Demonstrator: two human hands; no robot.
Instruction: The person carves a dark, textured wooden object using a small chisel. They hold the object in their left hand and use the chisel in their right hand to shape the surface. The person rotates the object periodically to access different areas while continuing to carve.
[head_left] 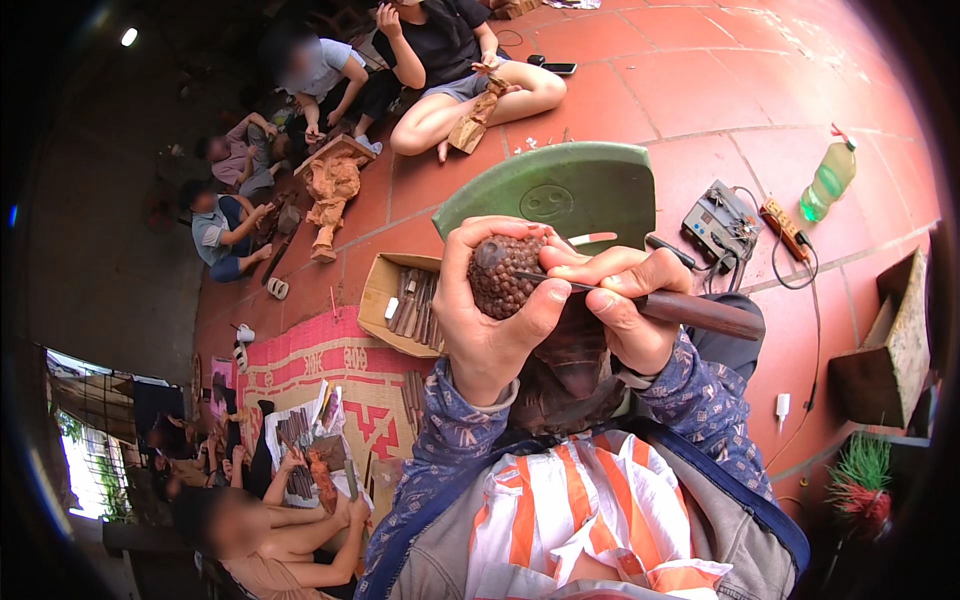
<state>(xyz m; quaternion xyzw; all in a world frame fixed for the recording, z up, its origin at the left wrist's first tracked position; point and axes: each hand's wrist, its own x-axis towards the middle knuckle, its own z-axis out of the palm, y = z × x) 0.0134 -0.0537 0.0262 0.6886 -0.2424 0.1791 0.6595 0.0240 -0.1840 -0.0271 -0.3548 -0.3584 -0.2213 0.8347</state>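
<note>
My left hand point(488, 345) wraps round a dark brown wooden carving point(497, 268) whose rounded top is covered in small bumps like curls. Its darker lower part point(570, 375) rests toward my lap, partly hidden by my hands. In my right hand point(640, 310) is a carving chisel with a thick dark wooden handle point(705, 315). The chisel's thin metal blade points left, and its tip meets the bumpy surface. Fingers of both hands come close together along the blade.
Ahead stands a green plastic seat point(600, 175). A cardboard box of chisels point(375, 290) lies left, beside a red patterned mat point(300, 350). At right are a grey electrical box point(715, 225), a power strip point(785, 230), cables and a green bottle point(832, 178). Several people sit around with carvings.
</note>
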